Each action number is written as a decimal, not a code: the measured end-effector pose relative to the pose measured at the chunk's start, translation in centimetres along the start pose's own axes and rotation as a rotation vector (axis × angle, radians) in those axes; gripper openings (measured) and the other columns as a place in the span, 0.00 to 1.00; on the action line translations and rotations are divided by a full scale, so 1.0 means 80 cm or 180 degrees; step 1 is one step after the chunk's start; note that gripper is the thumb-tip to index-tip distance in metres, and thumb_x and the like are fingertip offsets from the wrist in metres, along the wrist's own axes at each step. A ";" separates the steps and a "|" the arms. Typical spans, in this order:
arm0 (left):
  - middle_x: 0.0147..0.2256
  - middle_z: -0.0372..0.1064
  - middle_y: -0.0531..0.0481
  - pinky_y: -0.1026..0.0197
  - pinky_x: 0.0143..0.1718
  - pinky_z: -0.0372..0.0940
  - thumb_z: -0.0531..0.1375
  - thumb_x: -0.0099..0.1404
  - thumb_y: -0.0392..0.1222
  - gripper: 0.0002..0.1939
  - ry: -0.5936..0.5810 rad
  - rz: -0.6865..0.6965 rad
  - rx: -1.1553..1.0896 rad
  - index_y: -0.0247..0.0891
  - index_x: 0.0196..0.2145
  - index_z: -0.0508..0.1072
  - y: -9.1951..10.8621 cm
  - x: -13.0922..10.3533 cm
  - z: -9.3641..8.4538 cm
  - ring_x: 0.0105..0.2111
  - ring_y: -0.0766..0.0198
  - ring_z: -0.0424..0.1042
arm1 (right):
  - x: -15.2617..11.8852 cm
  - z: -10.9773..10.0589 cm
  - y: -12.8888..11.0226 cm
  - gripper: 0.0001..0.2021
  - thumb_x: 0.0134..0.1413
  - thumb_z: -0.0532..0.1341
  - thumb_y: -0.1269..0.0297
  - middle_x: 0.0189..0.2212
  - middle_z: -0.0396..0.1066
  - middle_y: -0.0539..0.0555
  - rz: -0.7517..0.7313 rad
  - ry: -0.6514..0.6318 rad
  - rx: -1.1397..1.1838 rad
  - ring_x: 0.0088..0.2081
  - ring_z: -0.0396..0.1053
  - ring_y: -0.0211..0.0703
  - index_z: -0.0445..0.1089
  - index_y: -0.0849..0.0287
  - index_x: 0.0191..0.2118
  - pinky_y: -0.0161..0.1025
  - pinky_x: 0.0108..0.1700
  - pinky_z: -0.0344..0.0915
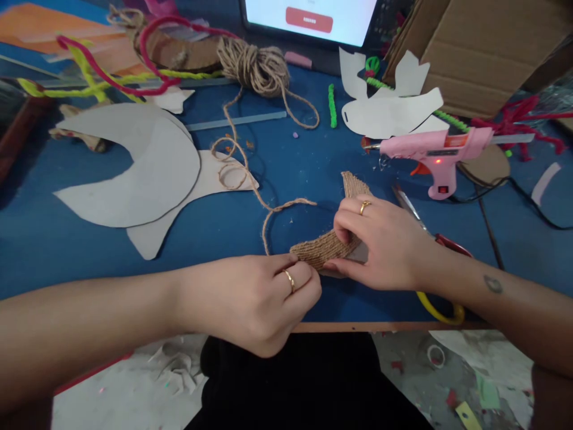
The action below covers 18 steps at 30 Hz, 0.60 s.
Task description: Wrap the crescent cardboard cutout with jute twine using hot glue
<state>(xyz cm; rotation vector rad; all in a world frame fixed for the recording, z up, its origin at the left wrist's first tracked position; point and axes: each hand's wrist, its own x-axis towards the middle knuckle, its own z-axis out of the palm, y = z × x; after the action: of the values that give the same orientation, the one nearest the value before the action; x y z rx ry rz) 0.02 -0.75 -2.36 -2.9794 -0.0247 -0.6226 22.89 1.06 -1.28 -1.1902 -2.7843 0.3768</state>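
Note:
A curved crescent piece covered with rows of jute twine lies near the front edge of the blue table. My right hand grips its middle between thumb and fingers, where a bare pale patch shows. At the crescent's left tip, my left hand pinches with its fingertips; the twine runs down to this hand from a loose bundle of jute twine farther back. What exactly sits between the left fingertips is hidden, though the twine enters there. Scissors with red and yellow handles lie partly under my right forearm.
A pink glue gun with a lit red light lies at the right, its cord trailing off. White paper cutouts and a cardboard box stand behind it. Grey crescent cutouts lie left, below pipe cleaners. A screen is at the back.

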 end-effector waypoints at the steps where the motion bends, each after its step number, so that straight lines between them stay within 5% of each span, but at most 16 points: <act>1: 0.31 0.72 0.45 0.58 0.37 0.74 0.54 0.62 0.26 0.11 0.0006 -0.0009 -0.0003 0.31 0.32 0.76 0.001 -0.001 0.001 0.32 0.61 0.72 | 0.000 -0.001 -0.001 0.17 0.50 0.62 0.51 0.29 0.61 0.51 0.0020 -0.0026 -0.0040 0.32 0.58 0.42 0.57 0.57 0.28 0.39 0.33 0.52; 10: 0.29 0.70 0.47 0.59 0.33 0.73 0.57 0.64 0.29 0.07 0.0011 0.0052 0.0266 0.31 0.31 0.75 0.002 -0.002 0.002 0.29 0.64 0.69 | 0.007 -0.003 -0.011 0.23 0.49 0.60 0.41 0.26 0.60 0.50 0.0217 -0.0072 -0.0276 0.30 0.58 0.41 0.55 0.57 0.25 0.39 0.30 0.49; 18: 0.29 0.70 0.48 0.61 0.34 0.73 0.56 0.65 0.29 0.08 -0.0057 0.0196 0.0541 0.32 0.34 0.75 -0.002 -0.004 0.001 0.30 0.64 0.70 | 0.003 0.003 -0.014 0.21 0.54 0.56 0.43 0.29 0.60 0.52 0.0220 0.0000 -0.0584 0.32 0.58 0.42 0.54 0.56 0.27 0.41 0.32 0.50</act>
<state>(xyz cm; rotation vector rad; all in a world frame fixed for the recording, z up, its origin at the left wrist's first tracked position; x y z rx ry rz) -0.23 -0.62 -2.51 -2.8104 0.0122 -0.5568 21.86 0.43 -1.26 -1.3259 -2.8342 0.1279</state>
